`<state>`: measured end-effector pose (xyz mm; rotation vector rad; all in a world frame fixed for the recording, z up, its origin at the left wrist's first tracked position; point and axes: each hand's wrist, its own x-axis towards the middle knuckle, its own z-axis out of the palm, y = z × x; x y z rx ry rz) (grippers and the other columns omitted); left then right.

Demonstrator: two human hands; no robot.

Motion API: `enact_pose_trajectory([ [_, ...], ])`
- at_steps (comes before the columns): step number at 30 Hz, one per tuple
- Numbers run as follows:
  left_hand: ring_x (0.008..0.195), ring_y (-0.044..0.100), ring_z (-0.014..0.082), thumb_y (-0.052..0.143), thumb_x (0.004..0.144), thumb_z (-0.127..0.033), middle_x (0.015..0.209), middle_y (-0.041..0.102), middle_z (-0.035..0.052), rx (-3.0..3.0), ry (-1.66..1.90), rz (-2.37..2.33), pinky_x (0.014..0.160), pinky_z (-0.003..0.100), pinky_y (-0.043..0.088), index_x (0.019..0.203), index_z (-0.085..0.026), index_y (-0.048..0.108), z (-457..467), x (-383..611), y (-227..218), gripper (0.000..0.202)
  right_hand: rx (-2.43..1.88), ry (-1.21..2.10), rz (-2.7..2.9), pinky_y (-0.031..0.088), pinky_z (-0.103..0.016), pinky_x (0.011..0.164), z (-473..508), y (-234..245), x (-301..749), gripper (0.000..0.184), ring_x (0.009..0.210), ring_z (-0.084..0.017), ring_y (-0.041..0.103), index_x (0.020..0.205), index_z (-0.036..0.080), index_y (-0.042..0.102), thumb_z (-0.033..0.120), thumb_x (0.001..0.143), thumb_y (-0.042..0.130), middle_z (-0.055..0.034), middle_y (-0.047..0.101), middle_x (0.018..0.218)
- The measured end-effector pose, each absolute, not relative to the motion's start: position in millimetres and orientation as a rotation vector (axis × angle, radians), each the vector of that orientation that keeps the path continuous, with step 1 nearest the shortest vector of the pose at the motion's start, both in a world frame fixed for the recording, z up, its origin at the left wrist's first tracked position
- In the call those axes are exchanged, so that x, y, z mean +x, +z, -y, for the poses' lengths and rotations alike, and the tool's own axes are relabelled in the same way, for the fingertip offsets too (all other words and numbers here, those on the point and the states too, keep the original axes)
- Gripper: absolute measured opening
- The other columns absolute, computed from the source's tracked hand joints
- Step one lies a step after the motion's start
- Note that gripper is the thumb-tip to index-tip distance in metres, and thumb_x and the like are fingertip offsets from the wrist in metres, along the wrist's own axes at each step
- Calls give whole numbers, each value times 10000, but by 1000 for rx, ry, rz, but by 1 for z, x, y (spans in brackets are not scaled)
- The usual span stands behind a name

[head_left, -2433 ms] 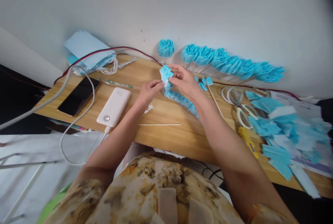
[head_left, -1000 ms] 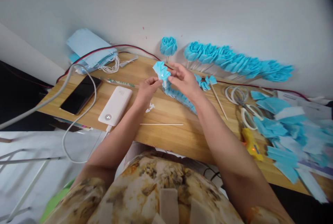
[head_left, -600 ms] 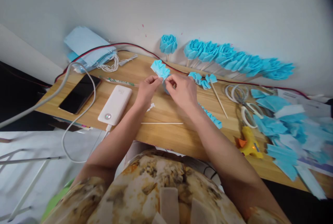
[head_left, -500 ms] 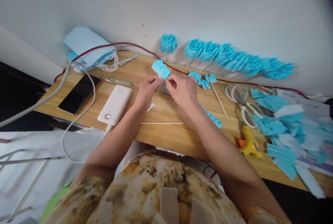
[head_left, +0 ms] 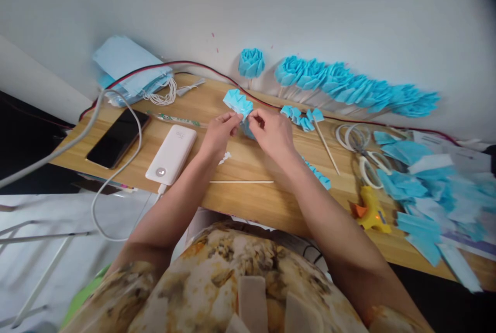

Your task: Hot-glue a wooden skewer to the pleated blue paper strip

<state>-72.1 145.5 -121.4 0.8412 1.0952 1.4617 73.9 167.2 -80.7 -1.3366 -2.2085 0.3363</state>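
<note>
A pleated blue paper strip (head_left: pixel 236 102) is pinched between my two hands above the wooden desk (head_left: pixel 256 201). My left hand (head_left: pixel 218 134) grips its near end with thumb and fingers. My right hand (head_left: pixel 272 133) pinches the same bunched part from the right side. The strip's loose tail (head_left: pixel 318 175) trails along the desk under my right forearm. A thin wooden stick (head_left: pixel 241 182) lies on the desk just in front of my wrists.
Finished blue paper roses (head_left: pixel 349 88) lean along the wall, one rose (head_left: pixel 251 62) apart. A white power bank (head_left: pixel 171 154), phone (head_left: pixel 118 138) and cables lie left. Scissors (head_left: pixel 362 155), yellow glue gun (head_left: pixel 371 211) and cut blue paper (head_left: pixel 430 188) lie right. Blue sheets (head_left: pixel 127 72) sit back left.
My right hand slid left along the strip and closed in beside my left hand. The gathered end bunched up tighter, and the tail now shows past my right forearm.
</note>
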Motion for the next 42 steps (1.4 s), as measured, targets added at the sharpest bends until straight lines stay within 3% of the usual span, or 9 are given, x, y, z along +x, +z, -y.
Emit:
enact_pose_trajectory([
  [8, 536, 386, 71, 747, 838, -217, 565, 465, -43, 834, 1468, -1069, 562, 227, 312, 584, -173, 542, -146, -72, -123, 330, -1332, 427, 2167, 395, -322, 717, -168, -82, 74, 167, 715, -184, 624, 843, 207, 717, 240, 937, 584, -34, 744, 790],
  [20, 567, 378, 88, 763, 783, -322, 556, 438, -35, 910, 1451, -1136, 586, 247, 317, 552, -186, 507, -145, -73, -121, 371, -1328, 452, 2154, 398, -326, 692, -169, -83, 74, 175, 703, -192, 620, 822, 219, 703, 263, 938, 580, -33, 737, 777],
  [32, 531, 371, 75, 764, 806, -244, 552, 452, -46, 847, 1447, -1125, 563, 234, 313, 574, -178, 547, -145, -73, -118, 325, -1305, 508, 2148, 369, -311, 671, -169, -84, 76, 179, 692, -178, 603, 843, 203, 723, 220, 930, 568, -28, 729, 780],
  [39, 529, 374, 78, 759, 803, -250, 549, 446, -44, 814, 1473, -1111, 558, 236, 316, 567, -183, 518, -145, -74, -117, 344, -1272, 618, 2102, 427, -313, 688, -168, -86, 80, 156, 703, -178, 624, 896, 215, 736, 221, 913, 581, -17, 737, 796],
  [42, 532, 382, 81, 754, 797, -265, 554, 448, -38, 812, 1472, -1077, 556, 242, 318, 562, -186, 507, -145, -76, -116, 349, -1271, 587, 1976, 487, -329, 766, -174, -85, 86, 116, 771, -187, 655, 905, 214, 707, 241, 899, 594, -28, 743, 842],
])
